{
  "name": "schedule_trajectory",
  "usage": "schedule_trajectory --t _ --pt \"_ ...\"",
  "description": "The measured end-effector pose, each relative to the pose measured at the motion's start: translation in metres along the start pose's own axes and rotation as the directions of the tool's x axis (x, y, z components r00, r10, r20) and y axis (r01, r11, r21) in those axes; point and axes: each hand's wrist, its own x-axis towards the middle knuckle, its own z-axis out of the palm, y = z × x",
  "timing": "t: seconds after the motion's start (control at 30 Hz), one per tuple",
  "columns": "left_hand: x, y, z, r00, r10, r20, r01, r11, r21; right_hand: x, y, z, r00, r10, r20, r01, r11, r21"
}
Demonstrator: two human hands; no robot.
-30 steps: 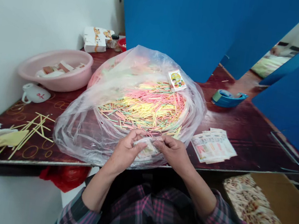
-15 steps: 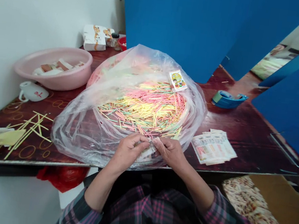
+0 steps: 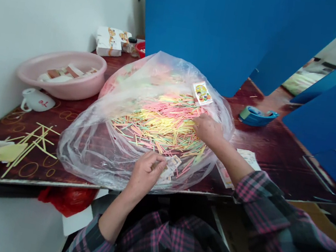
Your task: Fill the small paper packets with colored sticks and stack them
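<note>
While the left hand (image 3: 144, 175) pinches paper slips (image 3: 168, 167), the right hand (image 3: 207, 130), apparently open, touches coloured sticks (image 3: 158, 129).

Bag (image 3: 82, 155) — clear plastic, glossy, crinkled; tabletop (image 3: 277, 166) — glossy, wood-look; basin (image 3: 59, 85) — smooth pink plastic; sleeve (image 3: 258, 193) — plaid cloth.

a plastic bag (image 3: 90, 148) of sticks (image 3: 158, 126) lies mid-table (image 3: 275, 166), a card (image 3: 201, 93) on top and slips (image 3: 169, 164) at its front. left of it sits a basin (image 3: 61, 73), with a box (image 3: 108, 41) behind, a mug (image 3: 37, 100) before it, and loose sticks (image 3: 32, 148) before that. right of the bag sits a tape dispenser (image 3: 257, 117), with papers (image 3: 246, 156) before it.
</note>
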Motion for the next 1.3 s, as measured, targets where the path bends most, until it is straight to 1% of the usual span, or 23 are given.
schedule_trajectory --t 0.1,0.3,0.53,0.67,0.8,0.87,0.93,1.03,1.1,1.2,1.3 --pt "0.000 -0.001 0.001 1.000 -0.019 0.015 0.019 1.000 -0.019 0.006 -0.002 -0.002 0.997 -0.040 0.072 0.047 0.994 -0.097" --pt "0.001 -0.002 0.003 0.998 -0.057 0.008 0.057 0.997 -0.047 0.011 0.001 0.002 0.990 -0.084 0.110 0.097 0.988 -0.120" --pt "0.002 0.000 0.002 0.996 -0.092 0.002 0.092 0.992 -0.082 0.015 0.012 0.017 0.989 -0.145 0.043 0.148 0.984 -0.096" --pt "0.001 0.001 0.002 0.994 -0.110 -0.009 0.108 0.987 -0.118 0.014 0.017 0.021 0.981 -0.189 -0.045 0.183 0.977 -0.105" --pt "-0.001 -0.001 0.002 0.989 -0.149 -0.024 0.144 0.978 -0.152 0.010 0.016 0.027 0.971 -0.215 -0.109 0.204 0.974 -0.101" --pt "-0.002 -0.002 0.002 0.984 -0.173 -0.027 0.166 0.970 -0.176 0.009 0.014 0.032 0.972 -0.186 -0.143 0.176 0.982 -0.074" --pt "-0.002 -0.003 0.002 0.981 -0.194 -0.025 0.185 0.962 -0.201 0.010 0.012 0.035 0.978 -0.124 -0.168 0.124 0.992 -0.013" --pt "-0.003 -0.005 0.003 0.980 -0.199 0.001 0.193 0.953 -0.233 0.016 0.009 0.035 0.979 -0.006 -0.204 0.037 0.989 0.146" --pt "-0.003 -0.007 0.004 0.979 -0.205 0.018 0.202 0.938 -0.282 0.020 0.008 0.032 0.975 0.040 -0.220 0.011 0.974 0.227" --pt "-0.002 -0.008 0.006 0.965 -0.261 0.002 0.238 0.879 -0.414 0.023 0.006 0.029 0.971 0.104 -0.216 -0.018 0.931 0.365" --pt "0.000 -0.007 0.006 0.948 -0.316 -0.022 0.257 0.810 -0.527 0.021 0.004 0.028 0.970 0.169 -0.177 -0.068 0.880 0.469"
